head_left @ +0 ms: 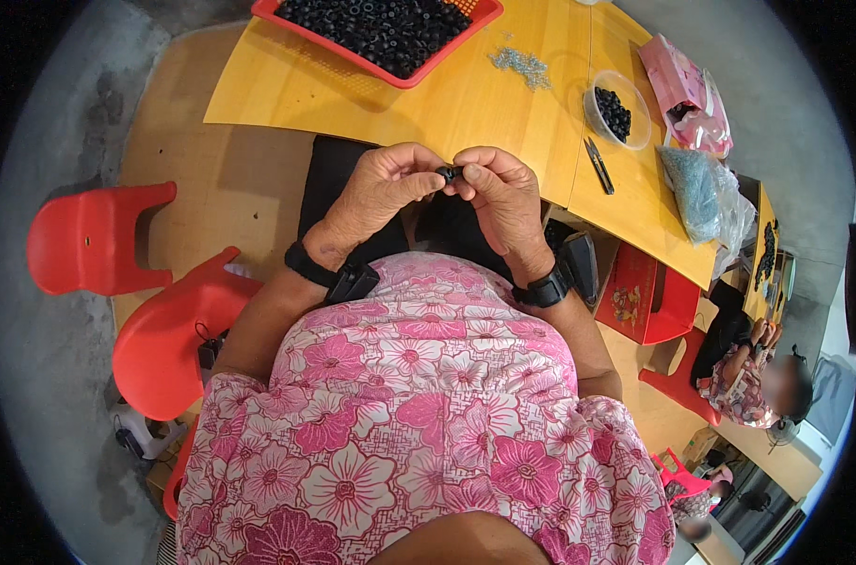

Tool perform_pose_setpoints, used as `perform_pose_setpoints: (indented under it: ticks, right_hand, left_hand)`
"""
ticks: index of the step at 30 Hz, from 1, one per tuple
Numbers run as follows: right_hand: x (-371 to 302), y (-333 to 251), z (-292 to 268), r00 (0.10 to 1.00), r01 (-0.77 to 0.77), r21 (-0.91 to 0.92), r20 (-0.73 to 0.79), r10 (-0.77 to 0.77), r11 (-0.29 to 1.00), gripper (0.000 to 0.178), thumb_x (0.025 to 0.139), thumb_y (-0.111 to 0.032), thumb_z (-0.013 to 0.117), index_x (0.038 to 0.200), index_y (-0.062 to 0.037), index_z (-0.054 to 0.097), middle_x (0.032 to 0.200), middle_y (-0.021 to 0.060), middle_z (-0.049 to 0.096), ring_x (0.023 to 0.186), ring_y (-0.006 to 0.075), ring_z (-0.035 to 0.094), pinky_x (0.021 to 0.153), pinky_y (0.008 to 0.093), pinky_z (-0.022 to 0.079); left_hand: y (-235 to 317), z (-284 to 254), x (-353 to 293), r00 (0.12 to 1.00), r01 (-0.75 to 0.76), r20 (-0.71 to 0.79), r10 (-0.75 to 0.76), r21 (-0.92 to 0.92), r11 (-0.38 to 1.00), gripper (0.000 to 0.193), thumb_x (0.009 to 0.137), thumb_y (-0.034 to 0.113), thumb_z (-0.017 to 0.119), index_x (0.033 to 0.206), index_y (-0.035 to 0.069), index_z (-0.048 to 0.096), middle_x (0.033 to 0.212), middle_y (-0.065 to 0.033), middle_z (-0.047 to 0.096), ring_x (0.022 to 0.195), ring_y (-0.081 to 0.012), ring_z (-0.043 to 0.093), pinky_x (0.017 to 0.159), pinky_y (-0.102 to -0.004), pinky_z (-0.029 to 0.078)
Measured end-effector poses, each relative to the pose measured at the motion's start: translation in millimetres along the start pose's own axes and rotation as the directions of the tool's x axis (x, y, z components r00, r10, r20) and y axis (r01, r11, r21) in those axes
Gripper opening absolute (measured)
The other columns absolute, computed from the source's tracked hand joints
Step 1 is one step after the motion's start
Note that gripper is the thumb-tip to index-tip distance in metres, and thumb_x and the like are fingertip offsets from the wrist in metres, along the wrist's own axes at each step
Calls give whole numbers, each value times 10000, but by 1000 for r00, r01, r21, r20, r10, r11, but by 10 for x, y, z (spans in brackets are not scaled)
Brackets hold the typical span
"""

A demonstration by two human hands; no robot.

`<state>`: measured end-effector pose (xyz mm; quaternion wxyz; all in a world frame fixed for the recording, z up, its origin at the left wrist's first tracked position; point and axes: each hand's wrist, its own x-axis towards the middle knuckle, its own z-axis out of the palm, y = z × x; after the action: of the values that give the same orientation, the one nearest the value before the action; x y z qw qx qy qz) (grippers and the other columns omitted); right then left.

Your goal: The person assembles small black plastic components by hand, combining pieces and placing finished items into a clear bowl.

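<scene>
Between my fingertips, just in front of the table's near edge, is a small black part, mostly covered by the fingers. My left hand pinches it from the left side with thumb and forefinger. From the other side my right hand closes its thumb and fingers on the same piece. Beyond the hands, a red plastic basket on the yellow table holds many similar black parts. To its right lies a loose pile of small clear or silvery pieces.
A clear round tub of black parts, thread snips, a pink bag and a plastic bag of bluish-grey pieces occupy the table's right. Red chairs stand at left. A red box is under the table; other people sit far right.
</scene>
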<state>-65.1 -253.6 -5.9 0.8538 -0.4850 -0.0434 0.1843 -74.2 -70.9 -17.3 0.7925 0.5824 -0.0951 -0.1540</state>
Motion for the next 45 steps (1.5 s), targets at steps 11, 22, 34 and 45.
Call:
perform_pose_setpoints:
  ticks: [11, 22, 34, 45]
  right_hand:
    - [14, -1, 10, 999, 19, -46, -31, -21, 999, 123, 868, -40, 592, 957, 31, 639, 798, 73, 642, 666, 108, 580, 644, 222, 492]
    - [21, 88, 13, 996, 31, -23, -83, -33, 999, 114, 857, -23, 605, 951, 29, 642, 779, 64, 637, 633, 109, 570, 644, 238, 509]
    - [26, 130, 47, 994, 18, -21, -111, -20, 1000, 90, 846, -12, 616, 924, 26, 637, 799, 62, 633, 649, 104, 558, 655, 237, 502]
    - [-20, 126, 107, 978, 99, -170, -164, -128, 980, 91, 834, 11, 622, 918, 44, 638, 768, 75, 641, 610, 114, 569, 597, 230, 487]
  left_hand:
    - [-3, -3, 16, 1000, 15, -6, -15, 0, 1000, 141, 858, 122, 641, 947, 14, 625, 815, -11, 639, 714, -50, 552, 650, -192, 453]
    - [-28, -22, 35, 999, -6, -45, 7, 12, 1000, 126, 853, 107, 644, 923, 5, 624, 798, -10, 628, 703, -63, 565, 646, -201, 470]
    - [2, 2, 29, 998, 29, -64, -30, -9, 1000, 132, 846, 131, 660, 912, 26, 617, 782, 40, 567, 683, -32, 477, 621, -179, 400]
    - [-47, 6, 12, 995, 25, -92, -25, 0, 1000, 132, 845, 150, 661, 897, 39, 612, 763, 47, 552, 663, -34, 462, 601, -177, 386]
